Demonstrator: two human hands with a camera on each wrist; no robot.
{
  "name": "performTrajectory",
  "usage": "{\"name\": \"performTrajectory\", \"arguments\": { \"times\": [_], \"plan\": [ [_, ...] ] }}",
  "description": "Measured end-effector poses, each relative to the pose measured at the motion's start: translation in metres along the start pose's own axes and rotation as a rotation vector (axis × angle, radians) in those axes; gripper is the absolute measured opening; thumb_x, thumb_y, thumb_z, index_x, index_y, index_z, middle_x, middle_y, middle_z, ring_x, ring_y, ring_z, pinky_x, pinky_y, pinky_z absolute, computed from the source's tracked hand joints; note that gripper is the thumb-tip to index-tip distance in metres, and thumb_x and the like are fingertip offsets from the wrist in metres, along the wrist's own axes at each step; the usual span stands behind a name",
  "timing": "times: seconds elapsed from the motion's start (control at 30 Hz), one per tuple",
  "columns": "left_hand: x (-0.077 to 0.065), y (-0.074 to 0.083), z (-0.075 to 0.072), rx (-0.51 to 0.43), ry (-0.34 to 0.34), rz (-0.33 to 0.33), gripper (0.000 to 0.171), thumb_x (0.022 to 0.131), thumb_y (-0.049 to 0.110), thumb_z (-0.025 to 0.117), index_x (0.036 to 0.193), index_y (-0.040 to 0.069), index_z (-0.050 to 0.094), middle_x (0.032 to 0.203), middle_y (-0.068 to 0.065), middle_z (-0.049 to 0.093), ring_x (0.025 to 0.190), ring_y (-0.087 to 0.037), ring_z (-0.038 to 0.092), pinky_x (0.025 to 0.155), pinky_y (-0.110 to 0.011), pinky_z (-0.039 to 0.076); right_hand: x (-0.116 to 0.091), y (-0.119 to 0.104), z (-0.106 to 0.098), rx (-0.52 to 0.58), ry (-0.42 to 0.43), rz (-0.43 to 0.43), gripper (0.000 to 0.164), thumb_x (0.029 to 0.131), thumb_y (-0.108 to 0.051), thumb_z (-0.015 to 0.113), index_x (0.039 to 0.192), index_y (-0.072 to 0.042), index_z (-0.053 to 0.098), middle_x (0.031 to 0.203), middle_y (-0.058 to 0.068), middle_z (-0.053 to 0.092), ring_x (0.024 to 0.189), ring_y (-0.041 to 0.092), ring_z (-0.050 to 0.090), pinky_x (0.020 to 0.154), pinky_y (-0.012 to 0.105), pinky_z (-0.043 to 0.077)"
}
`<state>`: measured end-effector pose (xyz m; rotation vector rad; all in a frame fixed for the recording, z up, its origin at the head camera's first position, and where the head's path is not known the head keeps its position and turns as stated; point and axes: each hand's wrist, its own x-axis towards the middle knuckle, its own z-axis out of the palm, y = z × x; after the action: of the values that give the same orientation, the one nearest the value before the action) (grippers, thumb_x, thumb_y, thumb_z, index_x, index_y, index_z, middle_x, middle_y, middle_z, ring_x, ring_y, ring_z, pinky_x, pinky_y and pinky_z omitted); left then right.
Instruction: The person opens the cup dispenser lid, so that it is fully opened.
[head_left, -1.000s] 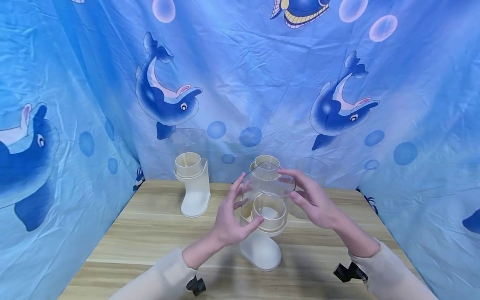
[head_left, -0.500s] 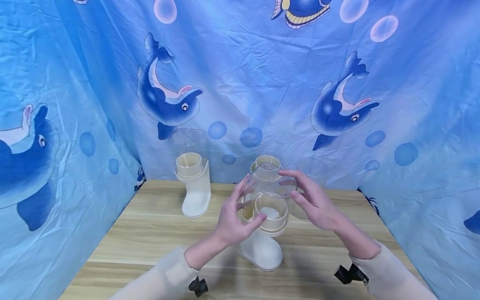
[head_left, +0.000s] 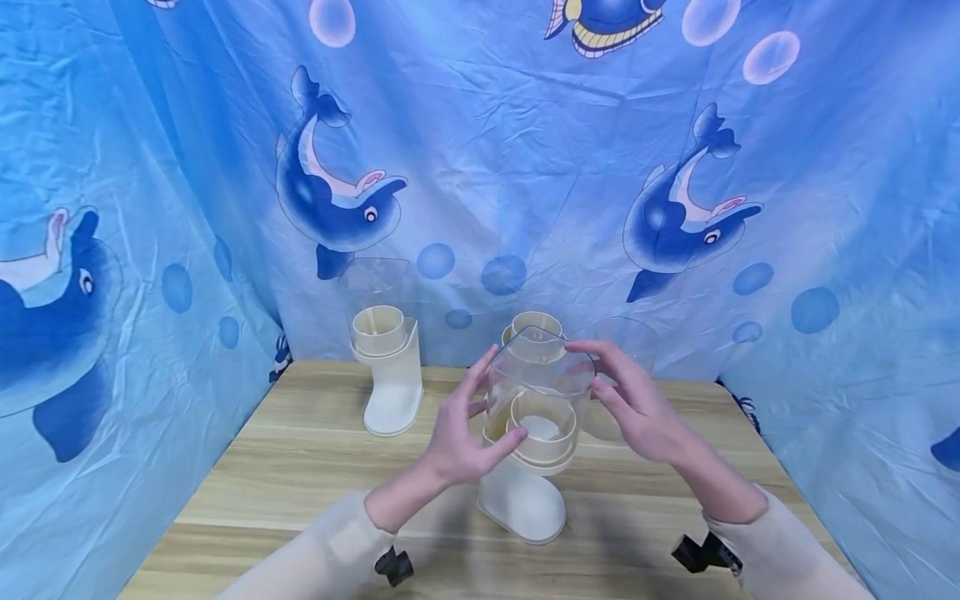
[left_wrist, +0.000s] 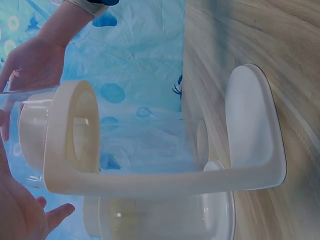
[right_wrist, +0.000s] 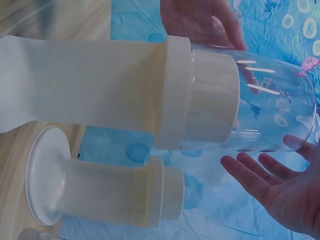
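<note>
In the head view a white stand (head_left: pixel 525 504) with a rounded foot and a cream collar (head_left: pixel 542 446) is at the table's middle. A clear jar-like container (head_left: pixel 517 375) sits around the collar's inner ring and rises above it. My left hand (head_left: pixel 461 442) curves round its left side, thumb across the front near the ring. My right hand (head_left: pixel 633 408) grips its upper right edge with thumb and fingers. In the right wrist view, the clear container (right_wrist: pixel 280 107) overlaps the ring (right_wrist: pixel 212 97), and the right thumb touches its lower side.
A similar white stand (head_left: pixel 393 392) with a clear container (head_left: pixel 375 279) on top stands at the back left. Another cream-topped stand (head_left: pixel 536 321) is behind the middle one. A loose clear container (head_left: pixel 626 342) stands right of it. Blue dolphin-print cloth (head_left: pixel 480 167) surrounds the wooden table (head_left: pixel 300 467).
Both hands keep their places round the clear container, with only slight shifts of the fingers. The stands stay where they were.
</note>
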<state>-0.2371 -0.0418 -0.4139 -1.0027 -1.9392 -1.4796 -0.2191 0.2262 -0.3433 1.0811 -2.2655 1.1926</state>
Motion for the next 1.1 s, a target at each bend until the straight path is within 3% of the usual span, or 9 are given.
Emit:
{"name": "performTrajectory", "arguments": {
  "times": [0.2,0.53,0.67,0.83,1.0,1.1],
  "plan": [
    [-0.005,0.002,0.006,-0.019,0.011,-0.015,0.097,0.084,0.016,0.087,0.166,0.013,0.035,0.16,-0.014,0.055,0.13,-0.039,0.066,0.093,-0.043,0.066,0.002,0.002,0.005,0.054,-0.004,-0.01,0.044,0.109,0.001,0.038,0.152,-0.003,0.049,0.15,0.023,0.055,0.122,0.024,0.068,0.086,0.037,0.065],
    [-0.003,0.004,0.004,0.013,0.015,-0.015,0.104,0.08,0.018,0.089,0.167,0.016,0.033,0.164,-0.014,0.049,0.136,-0.038,0.062,0.097,-0.047,0.064,-0.001,0.004,0.001,0.068,0.071,0.001,0.045,0.11,0.0,0.034,0.152,-0.001,0.048,0.148,0.025,0.057,0.122,0.003,0.065,0.087,0.03,0.064],
    [-0.001,0.004,0.002,0.002,0.001,-0.017,0.104,0.08,0.018,0.089,0.167,0.016,0.033,0.164,-0.013,0.05,0.136,-0.036,0.063,0.095,-0.042,0.065,-0.001,0.003,0.0,0.05,0.059,0.016,0.044,0.109,0.0,0.036,0.152,-0.002,0.049,0.141,0.023,0.062,0.116,0.008,0.067,0.083,0.033,0.065],
    [-0.005,0.011,0.009,0.035,0.044,-0.053,0.102,0.081,0.02,0.09,0.167,0.019,0.035,0.156,-0.01,0.058,0.132,-0.031,0.064,0.093,-0.039,0.066,0.001,0.004,0.004,0.021,0.037,0.043,0.045,0.11,-0.003,0.036,0.153,-0.005,0.046,0.138,0.018,0.065,0.115,0.014,0.068,0.079,0.034,0.061],
    [-0.01,0.016,0.015,0.087,0.072,-0.045,0.102,0.083,0.021,0.09,0.167,0.018,0.032,0.153,-0.012,0.056,0.135,-0.032,0.06,0.101,-0.046,0.063,0.005,0.005,0.006,0.015,0.027,0.036,0.047,0.109,-0.001,0.034,0.154,-0.005,0.046,0.141,0.023,0.064,0.117,0.027,0.07,0.076,0.033,0.059],
    [-0.009,0.011,0.013,0.056,0.064,-0.002,0.105,0.081,0.016,0.09,0.167,0.013,0.029,0.156,-0.017,0.052,0.138,-0.039,0.058,0.106,-0.053,0.06,0.005,0.005,0.005,0.017,0.041,0.041,0.046,0.11,-0.003,0.033,0.154,-0.005,0.046,0.14,0.025,0.064,0.116,0.023,0.069,0.078,0.034,0.062]
  ]
}}
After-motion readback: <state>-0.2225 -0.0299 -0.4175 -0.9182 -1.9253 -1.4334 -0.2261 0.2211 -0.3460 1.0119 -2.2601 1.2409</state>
